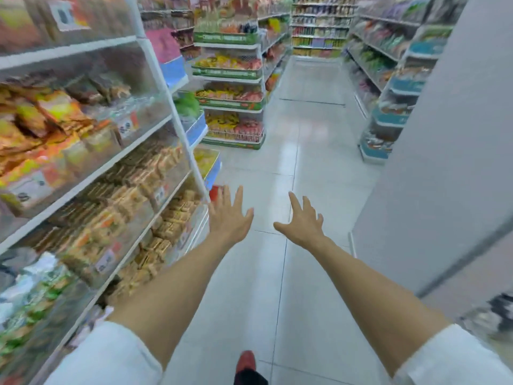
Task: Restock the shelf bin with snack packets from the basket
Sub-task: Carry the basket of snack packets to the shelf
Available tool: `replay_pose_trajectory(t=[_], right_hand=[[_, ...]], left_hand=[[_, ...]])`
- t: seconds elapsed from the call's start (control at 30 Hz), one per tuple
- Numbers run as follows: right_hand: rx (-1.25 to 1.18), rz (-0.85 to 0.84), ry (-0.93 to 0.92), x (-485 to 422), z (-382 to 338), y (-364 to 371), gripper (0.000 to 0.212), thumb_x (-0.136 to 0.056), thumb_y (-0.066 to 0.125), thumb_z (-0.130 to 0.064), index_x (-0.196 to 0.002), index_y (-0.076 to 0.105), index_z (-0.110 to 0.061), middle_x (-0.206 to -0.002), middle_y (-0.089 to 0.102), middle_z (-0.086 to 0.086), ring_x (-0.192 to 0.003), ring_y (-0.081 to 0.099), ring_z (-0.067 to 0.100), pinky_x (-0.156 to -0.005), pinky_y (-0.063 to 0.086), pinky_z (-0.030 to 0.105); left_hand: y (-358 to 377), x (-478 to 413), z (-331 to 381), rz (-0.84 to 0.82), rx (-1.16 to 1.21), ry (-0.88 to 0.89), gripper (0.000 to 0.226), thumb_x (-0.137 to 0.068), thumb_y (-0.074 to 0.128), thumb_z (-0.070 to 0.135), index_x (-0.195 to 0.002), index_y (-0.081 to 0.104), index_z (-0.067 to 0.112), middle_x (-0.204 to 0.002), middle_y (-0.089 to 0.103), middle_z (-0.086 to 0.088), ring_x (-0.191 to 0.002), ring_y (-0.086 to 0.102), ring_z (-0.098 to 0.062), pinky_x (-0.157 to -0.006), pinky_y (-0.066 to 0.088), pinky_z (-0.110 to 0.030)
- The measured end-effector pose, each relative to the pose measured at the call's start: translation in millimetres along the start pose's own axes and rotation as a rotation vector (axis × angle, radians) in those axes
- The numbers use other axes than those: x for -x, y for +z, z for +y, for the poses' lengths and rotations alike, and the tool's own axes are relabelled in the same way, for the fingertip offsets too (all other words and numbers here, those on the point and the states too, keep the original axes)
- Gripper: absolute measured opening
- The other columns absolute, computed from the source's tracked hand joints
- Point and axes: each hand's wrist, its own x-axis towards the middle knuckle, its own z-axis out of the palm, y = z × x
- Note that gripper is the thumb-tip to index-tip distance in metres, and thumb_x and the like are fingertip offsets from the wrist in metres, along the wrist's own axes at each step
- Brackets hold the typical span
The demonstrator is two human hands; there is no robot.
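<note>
Both my arms stretch forward over the aisle floor. My left hand has its fingers spread and holds nothing. My right hand is also spread and empty. A small red object, possibly the basket, sits on the floor just beyond my left fingertips, mostly hidden by the shelf end. On my left runs a shelf unit with clear-fronted bins full of snack packets; the picture there is blurred.
A white tiled aisle floor runs ahead. An end shelf of packets stands at centre, more shelves on the right, and a grey panel close by on the right. My red shoe shows below.
</note>
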Motion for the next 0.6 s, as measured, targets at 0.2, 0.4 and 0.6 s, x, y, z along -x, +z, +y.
replay_pose_trajectory(t=[0.2,0.4,0.6], right_hand=[[-0.003,-0.027,0.135,-126.7,52.0,-19.9,0.092,-0.084,0.061,-0.050,-0.154,0.003,-0.035,-0.162,-0.001,0.009,-0.148,0.010,0.028,-0.118,0.002,0.053],[-0.074,-0.052,0.246,-251.0,115.0,-37.4,0.091,-0.085,0.061,-0.046,-0.154,0.002,-0.037,-0.163,-0.001,0.006,-0.147,0.014,0.026,-0.117,0.010,0.054],[-0.098,-0.125,0.380,-422.9,208.7,-70.3,0.097,-0.085,0.063,-0.048,-0.152,-0.007,-0.042,-0.163,-0.004,0.004,-0.146,0.017,0.027,-0.116,0.016,0.055]], left_hand=[[54.1,-159.2,51.3,-0.240,0.131,0.036,0.067,-0.100,0.028,0.051,-0.155,-0.001,0.025,-0.161,-0.011,-0.010,-0.149,-0.007,-0.026,-0.118,0.003,-0.048],[104.9,-308.3,120.8,-0.372,0.127,0.178,0.065,-0.100,0.036,0.040,-0.154,0.006,0.021,-0.162,-0.004,-0.010,-0.146,0.012,-0.030,-0.112,0.020,-0.046],[172.9,-477.8,212.0,-0.563,0.035,0.302,0.072,-0.098,0.040,0.041,-0.154,-0.005,0.031,-0.161,-0.013,-0.004,-0.146,0.012,-0.029,-0.111,0.023,-0.047]])
